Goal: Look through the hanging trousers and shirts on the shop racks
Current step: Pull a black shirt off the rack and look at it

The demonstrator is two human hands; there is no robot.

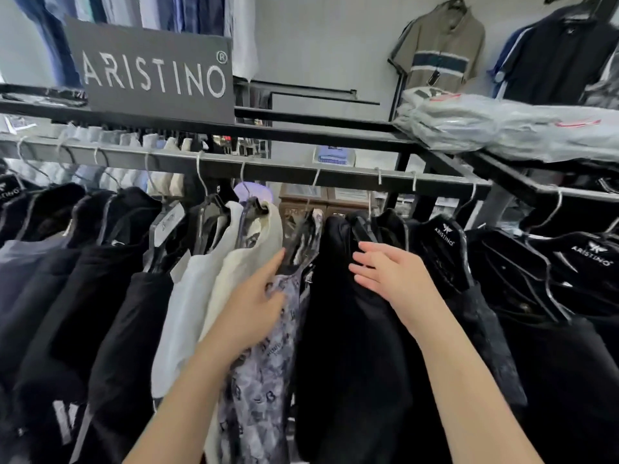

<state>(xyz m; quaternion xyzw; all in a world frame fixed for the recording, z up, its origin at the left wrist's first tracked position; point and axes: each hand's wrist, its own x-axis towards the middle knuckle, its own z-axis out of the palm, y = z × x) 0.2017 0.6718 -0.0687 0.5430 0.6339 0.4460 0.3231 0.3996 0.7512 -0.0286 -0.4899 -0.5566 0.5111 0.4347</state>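
Note:
A dark metal rail (268, 167) carries a row of shirts on hangers. My left hand (258, 303) lies flat with fingers apart against a grey patterned shirt (258, 390), between it and a cream shirt (248, 259). My right hand (388, 269) rests with fingers spread on the shoulder of a black shirt (348, 346) just right of the patterned one. Neither hand grips anything. More black shirts (536, 313) hang to the right, black and white ones (110, 279) to the left.
A dark brand sign (154, 68) stands on the shelf (301, 123) above the rail. Bagged folded garments (502, 125) lie on the shelf at right. An olive striped polo (438, 51) and a navy polo (562, 58) hang on the back wall.

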